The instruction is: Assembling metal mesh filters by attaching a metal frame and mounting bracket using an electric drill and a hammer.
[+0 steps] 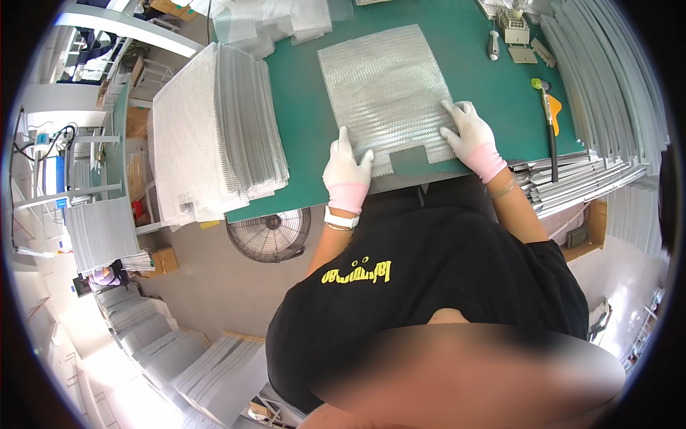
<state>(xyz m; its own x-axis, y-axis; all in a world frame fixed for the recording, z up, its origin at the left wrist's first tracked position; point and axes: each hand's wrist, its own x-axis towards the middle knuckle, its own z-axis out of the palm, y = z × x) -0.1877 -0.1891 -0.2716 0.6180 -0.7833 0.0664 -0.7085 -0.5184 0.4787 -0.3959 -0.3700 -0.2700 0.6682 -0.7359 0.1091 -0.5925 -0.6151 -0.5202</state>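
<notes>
A silvery metal mesh sheet (386,79) lies on the green table top, with a rectangular notch in its near edge. My left hand (346,164), in a white glove with a pink cuff, holds the sheet's near left corner, its thumb on top and the fingers along the side edge. On the opposite side, my right hand (471,136), gloved the same way, grips the right edge near the front, with thumb and fingertips on the mesh. What lies under the gloves is hidden.
A tall stack of mesh sheets (246,129) stands left on the green table (304,100). Clear-looking wrap (271,18) is behind it. At right are a screwdriver (494,46), a hammer (551,136), beige metal parts (516,28) and stacked metal panels (607,79). A floor fan (271,236) sits below.
</notes>
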